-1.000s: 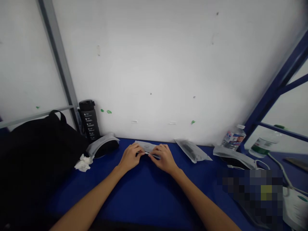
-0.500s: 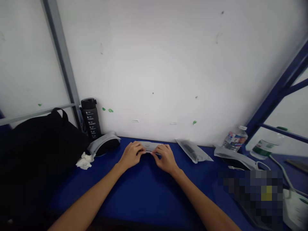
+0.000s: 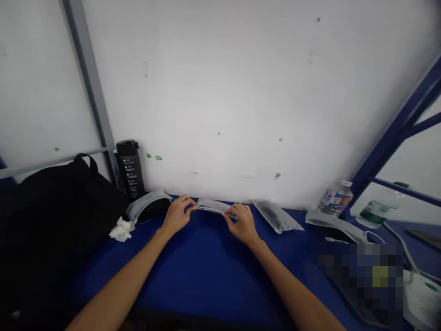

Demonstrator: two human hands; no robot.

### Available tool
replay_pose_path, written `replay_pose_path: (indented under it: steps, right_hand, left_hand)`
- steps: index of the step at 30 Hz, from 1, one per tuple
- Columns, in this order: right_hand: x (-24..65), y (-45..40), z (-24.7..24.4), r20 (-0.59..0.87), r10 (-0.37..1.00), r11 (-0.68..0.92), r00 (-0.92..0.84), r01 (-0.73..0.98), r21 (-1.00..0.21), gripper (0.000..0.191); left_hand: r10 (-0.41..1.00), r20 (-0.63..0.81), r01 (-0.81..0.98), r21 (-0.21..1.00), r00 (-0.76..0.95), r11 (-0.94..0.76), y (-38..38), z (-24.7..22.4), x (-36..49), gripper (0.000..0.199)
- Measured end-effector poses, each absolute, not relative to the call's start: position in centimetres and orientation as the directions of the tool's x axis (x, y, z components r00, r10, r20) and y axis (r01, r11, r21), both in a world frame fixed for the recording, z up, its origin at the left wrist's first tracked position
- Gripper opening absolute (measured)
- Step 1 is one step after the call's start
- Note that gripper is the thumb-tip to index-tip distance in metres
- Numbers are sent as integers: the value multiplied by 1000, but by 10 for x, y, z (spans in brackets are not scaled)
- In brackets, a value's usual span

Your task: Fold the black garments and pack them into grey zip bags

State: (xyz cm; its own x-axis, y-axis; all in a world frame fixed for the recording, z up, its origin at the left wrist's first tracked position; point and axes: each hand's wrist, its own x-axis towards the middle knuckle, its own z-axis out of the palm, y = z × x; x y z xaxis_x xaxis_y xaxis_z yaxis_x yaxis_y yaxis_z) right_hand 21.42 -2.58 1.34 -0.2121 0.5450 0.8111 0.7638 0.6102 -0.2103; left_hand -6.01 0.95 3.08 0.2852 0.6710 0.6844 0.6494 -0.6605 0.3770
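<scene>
Between my two hands, near the back edge of the blue table [image 3: 206, 276], is a whitish translucent plastic bag [image 3: 212, 205]. My left hand [image 3: 178, 213] pinches its left end between thumb and fingers. At the right end, my right hand [image 3: 241, 221] grips the front edge the same way. The bag looks flat and stretched between them; what it contains, if anything, I cannot make out. Just to the right lies a similar translucent bag [image 3: 277, 216] with something dark inside. Left of my left hand sits another pale bag [image 3: 148, 201] with a black item.
A black backpack [image 3: 62, 220] and a dark bottle [image 3: 130, 170] stand at left, with a crumpled tissue [image 3: 122, 230] nearby. At right are a clear water bottle [image 3: 335, 200], a green-labelled bottle [image 3: 375, 210], another pouch [image 3: 337, 224] and a white power strip [image 3: 422, 299]. A white wall [image 3: 213, 92] rises behind.
My left hand has moved left and slightly up to the bag's left end. My right hand has shifted slightly right. More of the bag now shows between them.
</scene>
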Motion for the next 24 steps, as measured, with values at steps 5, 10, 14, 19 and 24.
replay_pose_path:
  steps: [5,10,14,19,24]
  right_hand:
    - [213,-27,14,804,553,615,-220,758,-216,19]
    - [212,-28,14,785,567,657,-250,712,-248,21]
    - [210,-30,13,710,626,674,-322,682,-285,23]
    - [207,-31,13,630,668,687,-396,653,-317,8]
    - [207,-28,9,638,665,666,-390,696,-269,13]
  left_hand:
    - [707,663,642,436,244,-631,11,30,-64,12]
    - [740,637,620,496,216,-608,17,26,-65,11]
    - [738,631,592,507,240,-626,20,22,-65,12]
    - [737,623,587,503,264,-635,19,21,-64,12]
    - [749,603,597,503,275,-624,16,19,-59,11]
